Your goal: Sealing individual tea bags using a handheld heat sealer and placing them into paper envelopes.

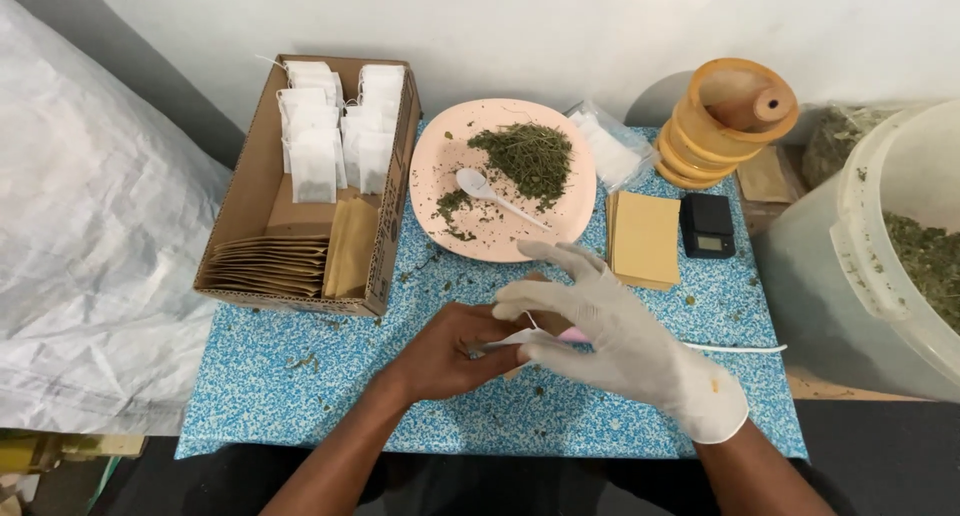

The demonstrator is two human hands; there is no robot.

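Blue speckled foam mat (300, 376) against a plain white wall (560, 26); my bare left hand (450, 351) pinches a small white paper sachet (505, 342); my white-gloved right hand (620, 336) pinches it too, other fingers spread.

lower left: bare blue mat (290, 376), open passage | upper left: cardboard box (250, 206) blocks | centre top: pink plate (570, 211) | right: white bucket (860, 266), scale (707, 224), envelope stack (644, 238) crowd; gap between possibly narrow

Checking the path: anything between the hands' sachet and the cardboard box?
Nothing visible. Both the left hand and gloved right hand hold the white sachet; bare blue mat leads to the cardboard box.
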